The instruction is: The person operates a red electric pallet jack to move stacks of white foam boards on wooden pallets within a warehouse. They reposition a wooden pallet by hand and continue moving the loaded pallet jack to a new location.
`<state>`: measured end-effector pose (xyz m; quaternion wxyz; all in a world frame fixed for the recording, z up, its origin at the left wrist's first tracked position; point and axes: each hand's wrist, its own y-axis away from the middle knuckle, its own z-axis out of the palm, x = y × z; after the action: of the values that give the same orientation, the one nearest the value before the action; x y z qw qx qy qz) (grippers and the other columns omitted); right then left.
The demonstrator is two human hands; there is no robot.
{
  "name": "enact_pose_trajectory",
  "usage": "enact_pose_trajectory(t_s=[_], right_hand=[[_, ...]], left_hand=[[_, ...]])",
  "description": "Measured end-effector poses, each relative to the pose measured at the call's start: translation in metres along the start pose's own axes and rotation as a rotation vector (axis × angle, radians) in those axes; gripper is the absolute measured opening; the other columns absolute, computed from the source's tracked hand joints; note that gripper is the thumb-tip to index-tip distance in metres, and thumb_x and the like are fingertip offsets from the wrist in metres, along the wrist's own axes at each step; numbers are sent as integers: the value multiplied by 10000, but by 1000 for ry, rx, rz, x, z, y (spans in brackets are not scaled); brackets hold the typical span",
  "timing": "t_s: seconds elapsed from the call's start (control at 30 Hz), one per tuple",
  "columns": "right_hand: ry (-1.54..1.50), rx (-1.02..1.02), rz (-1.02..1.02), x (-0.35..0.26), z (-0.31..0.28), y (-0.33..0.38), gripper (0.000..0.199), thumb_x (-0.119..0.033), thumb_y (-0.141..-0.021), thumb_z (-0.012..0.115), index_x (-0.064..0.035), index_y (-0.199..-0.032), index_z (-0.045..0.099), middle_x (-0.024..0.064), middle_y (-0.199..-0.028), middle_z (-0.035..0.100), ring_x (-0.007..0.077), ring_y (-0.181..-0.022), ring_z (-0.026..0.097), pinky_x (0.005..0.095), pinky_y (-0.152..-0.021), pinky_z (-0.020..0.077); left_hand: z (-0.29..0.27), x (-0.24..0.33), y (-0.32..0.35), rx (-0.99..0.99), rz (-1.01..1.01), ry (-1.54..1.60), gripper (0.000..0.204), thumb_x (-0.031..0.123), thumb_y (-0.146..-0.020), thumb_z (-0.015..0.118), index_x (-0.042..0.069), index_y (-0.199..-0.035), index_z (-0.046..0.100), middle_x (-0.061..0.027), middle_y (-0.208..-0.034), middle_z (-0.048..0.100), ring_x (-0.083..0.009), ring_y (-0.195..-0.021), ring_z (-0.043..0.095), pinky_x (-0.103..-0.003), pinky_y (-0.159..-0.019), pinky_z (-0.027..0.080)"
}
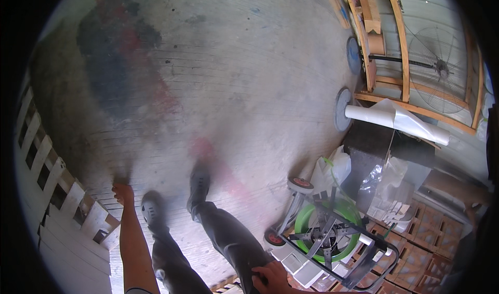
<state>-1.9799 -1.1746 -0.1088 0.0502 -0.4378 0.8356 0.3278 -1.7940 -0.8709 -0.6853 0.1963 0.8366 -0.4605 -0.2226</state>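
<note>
My left hand (123, 194) hangs at the end of my stretched-out arm, over the concrete floor. Its fingers are curled in, and nothing shows in them. A slatted wooden pallet (78, 203) stands to its left, apart from it. At the lower edge, my right hand (273, 277) is against or just above my dark trouser leg (236, 242). A dark gap shows between its thumb and fingers, and I see nothing held there. To the right of that hand stands a black wheeled frame (328, 234) carrying a green reel (301, 224).
The concrete floor (234, 86) stretches ahead, with red and dark stains. On the right are a white film roll (371, 115) on a round grey base (343, 109), a wooden rack (405, 44), a fan (442, 68), clear plastic bags (332, 169) and stacked brown cartons (431, 229).
</note>
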Motion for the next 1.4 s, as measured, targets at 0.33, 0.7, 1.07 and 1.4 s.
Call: enact_pose_trajectory(t_s=[0.33,0.7,1.07,1.4], right_hand=[[-49,17,-157,-5,-25,-8,202,-144,-758,710,-99,-943,644,75,-755,580,293,-726,586,441,-665,452],[232,-326,-123,-3,-79,5,349,-396,-828,621,-120,-1027,693,159,-979,700,355,-940,671,469,-836,530],[178,-451,-208,-20,-222,-103,311,-380,-863,579,-122,-934,736,130,-997,715,345,-926,680,451,-830,541],[-17,-494,68,-139,-290,-208,391,-408,-847,577,-71,-947,748,166,-946,728,341,-929,697,434,-844,536]], left_hand=[[-151,-12,135,122,1029,126,293,318,-881,680,57,-1012,696,-189,-1030,662,-345,-1014,630,-466,-942,484],[-759,-60,372,194,528,766,391,245,-848,757,20,-1136,616,-170,-1097,648,-305,-969,651,-387,-857,525],[-1005,-271,293,980,71,222,522,169,-843,729,-14,-1285,518,-211,-1016,630,-347,-881,669,-441,-674,568],[-1036,-252,145,930,-165,-23,530,311,-931,640,-9,-1338,529,-210,-1434,485,-345,-1317,464,-468,-1075,374]])
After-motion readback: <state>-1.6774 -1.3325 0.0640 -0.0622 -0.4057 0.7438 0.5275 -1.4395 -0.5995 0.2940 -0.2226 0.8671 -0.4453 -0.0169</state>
